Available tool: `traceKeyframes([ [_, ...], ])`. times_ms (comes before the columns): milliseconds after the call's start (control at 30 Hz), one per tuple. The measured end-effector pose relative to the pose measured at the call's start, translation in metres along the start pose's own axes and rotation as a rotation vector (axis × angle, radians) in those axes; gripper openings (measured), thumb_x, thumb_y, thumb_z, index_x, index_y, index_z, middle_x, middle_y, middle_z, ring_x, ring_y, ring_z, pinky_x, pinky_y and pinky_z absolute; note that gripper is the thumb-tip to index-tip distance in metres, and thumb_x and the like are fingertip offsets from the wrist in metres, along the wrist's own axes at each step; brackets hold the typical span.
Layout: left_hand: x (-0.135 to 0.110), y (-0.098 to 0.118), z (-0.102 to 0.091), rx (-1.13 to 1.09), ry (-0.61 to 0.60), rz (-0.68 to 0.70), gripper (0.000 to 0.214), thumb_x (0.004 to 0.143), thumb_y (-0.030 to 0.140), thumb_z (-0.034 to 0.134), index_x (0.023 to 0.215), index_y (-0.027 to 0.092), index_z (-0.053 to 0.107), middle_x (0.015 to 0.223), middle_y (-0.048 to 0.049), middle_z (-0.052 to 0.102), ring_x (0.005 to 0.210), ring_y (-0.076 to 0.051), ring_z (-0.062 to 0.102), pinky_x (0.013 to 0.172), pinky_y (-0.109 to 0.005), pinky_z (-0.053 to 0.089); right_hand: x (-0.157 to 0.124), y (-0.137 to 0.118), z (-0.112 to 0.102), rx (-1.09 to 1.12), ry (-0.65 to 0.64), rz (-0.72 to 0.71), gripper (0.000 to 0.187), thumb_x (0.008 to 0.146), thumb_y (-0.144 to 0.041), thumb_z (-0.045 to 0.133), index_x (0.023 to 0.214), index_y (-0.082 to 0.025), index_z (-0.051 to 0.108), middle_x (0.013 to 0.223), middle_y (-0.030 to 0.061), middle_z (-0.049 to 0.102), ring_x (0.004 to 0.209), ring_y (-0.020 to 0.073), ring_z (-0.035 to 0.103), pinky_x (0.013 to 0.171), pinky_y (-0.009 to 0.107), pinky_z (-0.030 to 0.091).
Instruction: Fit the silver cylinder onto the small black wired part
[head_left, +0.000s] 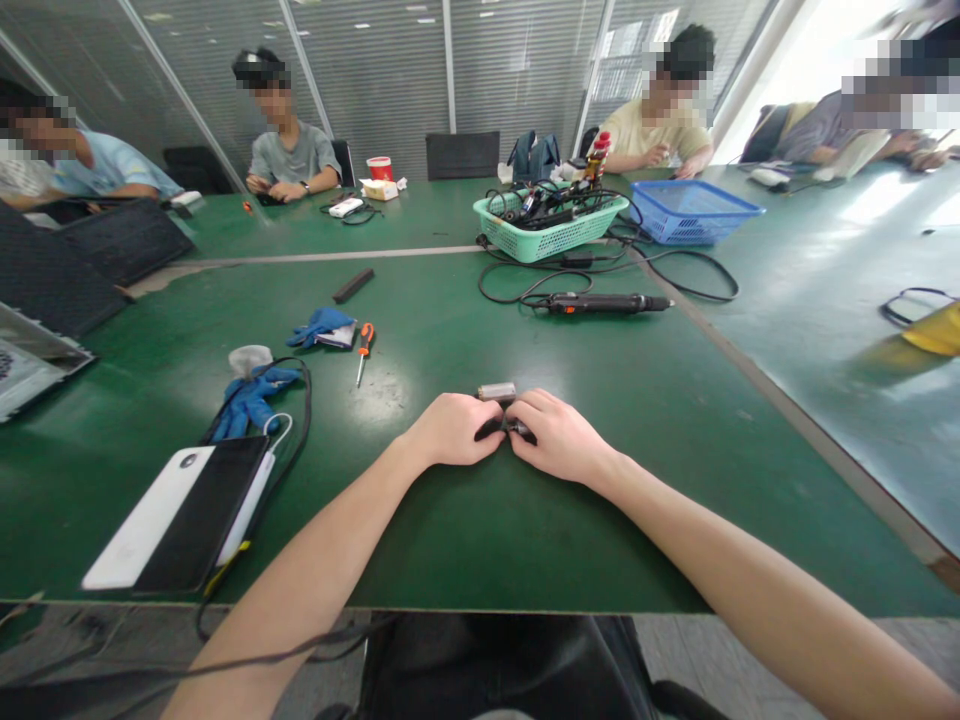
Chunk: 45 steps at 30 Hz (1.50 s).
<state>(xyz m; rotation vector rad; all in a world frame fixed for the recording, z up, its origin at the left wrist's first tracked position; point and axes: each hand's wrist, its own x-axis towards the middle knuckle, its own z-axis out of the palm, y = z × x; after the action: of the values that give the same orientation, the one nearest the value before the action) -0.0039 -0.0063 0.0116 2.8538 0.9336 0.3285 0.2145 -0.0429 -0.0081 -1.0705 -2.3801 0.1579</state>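
My left hand (459,430) and my right hand (556,436) meet over the green table, fingertips nearly touching. The fingers of both are closed around a small black part (490,428), mostly covered by the hands, so its kind cannot be made out. Some dark, shiny material also shows under the right fingers. Just beyond the fingertips lies a small silver-grey block (496,391). An orange-handled screwdriver (365,341) rests on the table to the left, farther off than my hands.
Blue gloves (251,402), a black-and-white tablet (176,515) and cables lie left. Farther back are a dark bar (353,286), a black electric screwdriver (607,304), a green basket (551,232) of tools and a blue basket (694,212). Several people sit around the tables.
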Motion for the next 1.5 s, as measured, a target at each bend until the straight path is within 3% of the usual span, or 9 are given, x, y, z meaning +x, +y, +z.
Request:
traceKeyframes([
  [1500, 0.0001, -0.0024, 0.0023, -0.001, 0.001, 0.002, 0.019, 0.093, 0.037, 0.057, 0.099, 0.021, 0.065, 0.087, -0.0033, 0.072, 0.078, -0.021, 0.068, 0.065, -0.030, 0.045, -0.0005, 0.0018, 0.0012, -0.010, -0.014, 0.009, 0.005, 0.089, -0.015, 0.061, 0.092, -0.019, 0.059, 0.097, 0.0068, 0.060, 0.093, 0.0229, 0.056, 0.086, 0.037, 0.049],
])
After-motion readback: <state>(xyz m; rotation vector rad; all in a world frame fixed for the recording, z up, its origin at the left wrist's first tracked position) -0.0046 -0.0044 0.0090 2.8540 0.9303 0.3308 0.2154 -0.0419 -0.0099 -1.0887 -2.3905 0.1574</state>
